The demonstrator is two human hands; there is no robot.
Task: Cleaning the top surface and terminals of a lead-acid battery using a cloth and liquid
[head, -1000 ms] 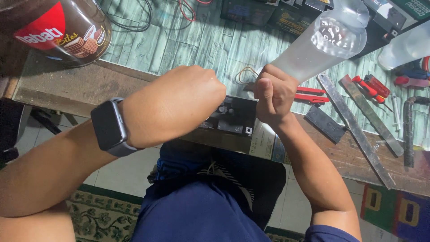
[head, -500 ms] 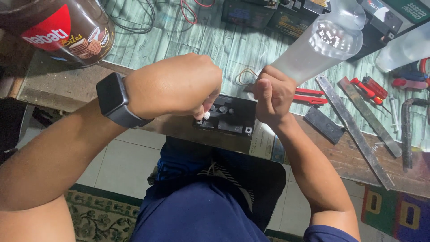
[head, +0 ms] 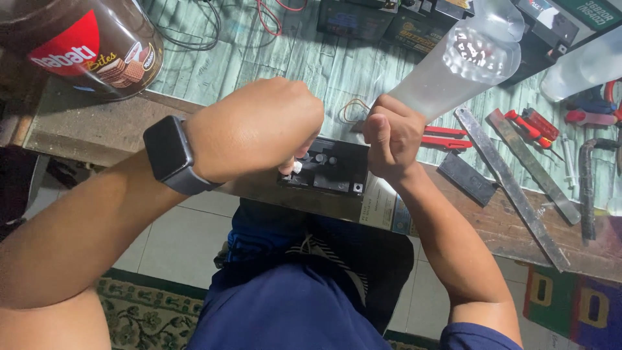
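workbench [head: 91, 129] edge — left hand [head: 259, 126] on black battery [head: 334, 170], right hand [head: 392, 136] gripping bottle [head: 453, 68].

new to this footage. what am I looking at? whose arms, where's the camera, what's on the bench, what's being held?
There is no machine here: these are one person's two bare arms, filmed by a camera worn on the head and looking straight down over the lap. The left hand, with a dark watch on its wrist, pinches something small and white at the top of a black battery at the bench edge. The right hand grips a clear plastic bottle tilted toward the battery; whether anything pours cannot be seen. On the workbench lie a brown snack jar, red-handled pliers, flat metal bars, red screwdrivers and more dark batteries with wires.
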